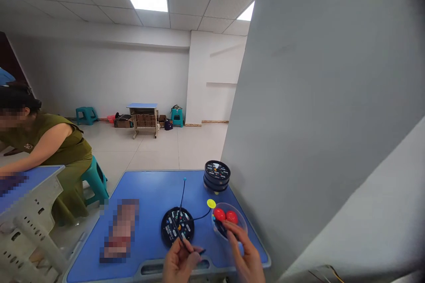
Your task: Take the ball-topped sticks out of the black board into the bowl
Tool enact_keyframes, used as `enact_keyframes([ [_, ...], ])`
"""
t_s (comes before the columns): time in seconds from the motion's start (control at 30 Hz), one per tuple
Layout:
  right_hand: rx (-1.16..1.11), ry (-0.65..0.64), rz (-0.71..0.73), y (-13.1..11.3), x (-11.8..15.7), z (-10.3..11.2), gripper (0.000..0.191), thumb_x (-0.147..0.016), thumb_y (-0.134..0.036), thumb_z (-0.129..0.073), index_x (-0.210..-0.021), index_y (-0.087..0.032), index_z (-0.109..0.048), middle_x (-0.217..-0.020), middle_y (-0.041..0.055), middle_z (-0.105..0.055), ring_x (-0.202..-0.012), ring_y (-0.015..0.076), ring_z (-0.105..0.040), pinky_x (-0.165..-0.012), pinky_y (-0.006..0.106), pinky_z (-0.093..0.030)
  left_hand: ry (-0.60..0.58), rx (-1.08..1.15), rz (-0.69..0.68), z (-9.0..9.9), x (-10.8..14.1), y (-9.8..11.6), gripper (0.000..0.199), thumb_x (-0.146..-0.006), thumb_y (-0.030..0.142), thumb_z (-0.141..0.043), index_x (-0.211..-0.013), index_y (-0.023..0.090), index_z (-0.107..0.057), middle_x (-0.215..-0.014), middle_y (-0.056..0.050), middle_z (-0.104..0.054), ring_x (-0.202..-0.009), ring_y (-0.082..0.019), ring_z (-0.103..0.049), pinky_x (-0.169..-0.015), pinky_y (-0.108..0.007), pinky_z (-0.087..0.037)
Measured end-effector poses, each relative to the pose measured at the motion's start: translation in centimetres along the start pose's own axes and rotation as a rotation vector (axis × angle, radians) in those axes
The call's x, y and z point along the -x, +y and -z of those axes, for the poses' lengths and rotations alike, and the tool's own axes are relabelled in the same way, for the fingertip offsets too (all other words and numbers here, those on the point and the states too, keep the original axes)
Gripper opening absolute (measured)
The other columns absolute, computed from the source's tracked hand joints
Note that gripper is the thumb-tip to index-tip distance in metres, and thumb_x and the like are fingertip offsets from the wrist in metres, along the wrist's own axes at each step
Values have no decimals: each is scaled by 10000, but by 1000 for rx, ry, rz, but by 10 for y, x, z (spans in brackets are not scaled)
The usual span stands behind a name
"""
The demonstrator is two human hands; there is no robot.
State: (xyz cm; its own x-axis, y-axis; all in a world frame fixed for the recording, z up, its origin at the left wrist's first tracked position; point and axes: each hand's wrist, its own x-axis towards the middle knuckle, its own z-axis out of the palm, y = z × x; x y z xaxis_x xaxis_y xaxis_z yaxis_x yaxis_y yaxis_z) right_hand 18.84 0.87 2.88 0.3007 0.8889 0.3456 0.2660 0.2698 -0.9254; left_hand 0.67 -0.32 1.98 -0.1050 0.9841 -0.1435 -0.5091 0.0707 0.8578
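My left hand (181, 260) is at the front edge of the blue desk, its fingers pinched on a thin dark stick. Just beyond it lies a round black disc (168, 230) with small coloured marks. Two thin black stems rise from the disc, one with a small blue tip (185, 179), the other with a yellow round end (211, 204). My right hand (244, 247) reaches into a clear round bowl (245, 224), fingers around a small dark object that I cannot make out. Two red balls (226, 216) lie in the bowl.
Stacked black discs (217, 177) stand at the desk's back right corner. A blurred flat item (121, 230) lies on the blue desk (149, 185) at left. The grey wall (315, 119) borders the right side. A person (63, 141) sits at another desk on the left.
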Motion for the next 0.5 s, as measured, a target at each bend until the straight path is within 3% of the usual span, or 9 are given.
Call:
enact_keyframes([
  [0.1,-122,-247,37,-18,19,-16,345,-844,-593,-709,-998,-313,-841,-1104,111,-806,-1080,322,-723,-1007,461,-552,-79,16,18,-7,5,-6,481,-499,522,-962,-617,217,-609,-650,-26,-723,-652,-209,-680,-708,-320,-547],
  [0.17,-163,-318,56,-24,27,-25,323,-848,-593,-706,-947,-322,-852,-1018,108,-822,-992,314,-747,-923,434,-593,-111,31,17,-10,6,-9,472,-513,520,-955,-597,216,-604,-619,6,-681,-622,-179,-640,-698,-302,-534],
  [0.3,-188,-273,24,-29,28,-29,399,-893,-616,-639,-819,-277,-836,-902,94,-809,-849,269,-737,-832,353,-591,-21,58,-29,-8,3,-6,474,-479,539,-969,-622,203,-667,-696,14,-671,-610,-141,-596,-632,-252,-503],
  [0.43,-176,-250,-58,-38,24,-23,477,-910,-639,-601,-701,-237,-747,-668,35,-706,-669,207,-671,-714,287,-547,92,43,-64,5,-3,15,501,-524,614,-931,-718,198,-730,-691,13,-678,-597,-131,-588,-590,-232,-507],
  [0.5,-234,-218,-112,-41,24,-23,452,-881,-646,-639,-737,-232,-748,-670,25,-698,-620,190,-657,-672,281,-540,115,32,-76,9,-4,25,504,-496,598,-949,-704,192,-736,-676,10,-697,-589,-129,-608,-581,-219,-523],
])
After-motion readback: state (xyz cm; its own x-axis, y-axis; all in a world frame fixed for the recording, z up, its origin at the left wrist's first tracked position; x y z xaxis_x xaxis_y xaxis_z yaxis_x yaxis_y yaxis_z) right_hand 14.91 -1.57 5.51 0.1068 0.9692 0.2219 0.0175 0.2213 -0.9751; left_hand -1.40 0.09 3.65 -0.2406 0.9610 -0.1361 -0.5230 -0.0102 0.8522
